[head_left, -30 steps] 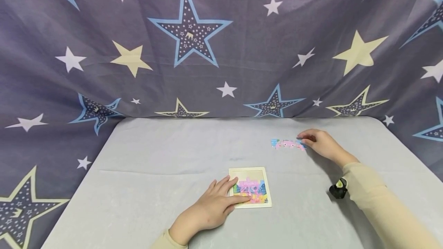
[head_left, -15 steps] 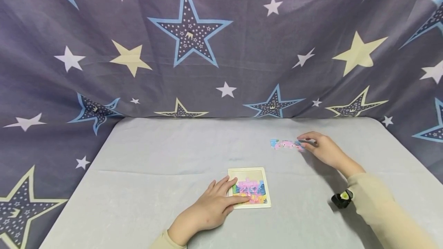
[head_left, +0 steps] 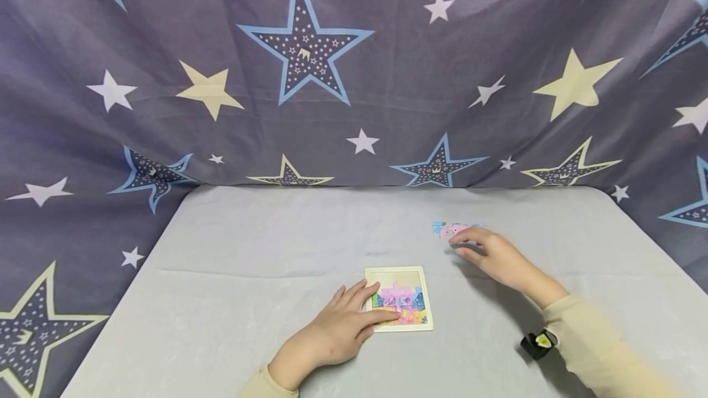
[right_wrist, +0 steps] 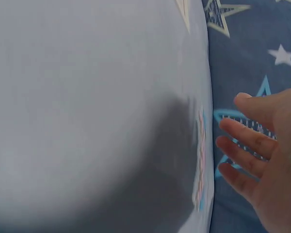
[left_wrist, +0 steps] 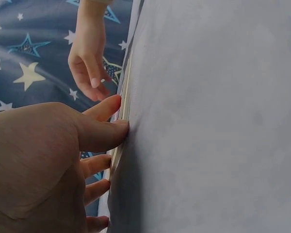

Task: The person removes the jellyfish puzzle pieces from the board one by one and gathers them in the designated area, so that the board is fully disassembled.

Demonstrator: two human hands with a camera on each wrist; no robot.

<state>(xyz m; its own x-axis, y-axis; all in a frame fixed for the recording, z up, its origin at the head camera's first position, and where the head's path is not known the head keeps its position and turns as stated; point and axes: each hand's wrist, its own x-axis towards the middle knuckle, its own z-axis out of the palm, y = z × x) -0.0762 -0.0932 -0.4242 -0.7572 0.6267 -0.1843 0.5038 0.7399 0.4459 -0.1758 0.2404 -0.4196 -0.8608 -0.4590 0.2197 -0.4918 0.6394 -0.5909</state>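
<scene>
Although near the right grip (head_left: 496,258), puzzle pieces (head_left: 445,230) apart from it

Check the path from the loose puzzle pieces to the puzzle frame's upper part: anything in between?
Nothing visible: only tabletop shows between the visible loose puzzle pieces and the puzzle frame. The right hand hides some pieces in the head view; the left hand lies across the frame's left side, off that line.

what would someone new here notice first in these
Probably the star-printed cloth behind the pale table, filling the head view's upper half. Next, the partly filled puzzle tray touched by the left hand, and the bright row of pieces farther back, partly hidden by the right hand.
</scene>
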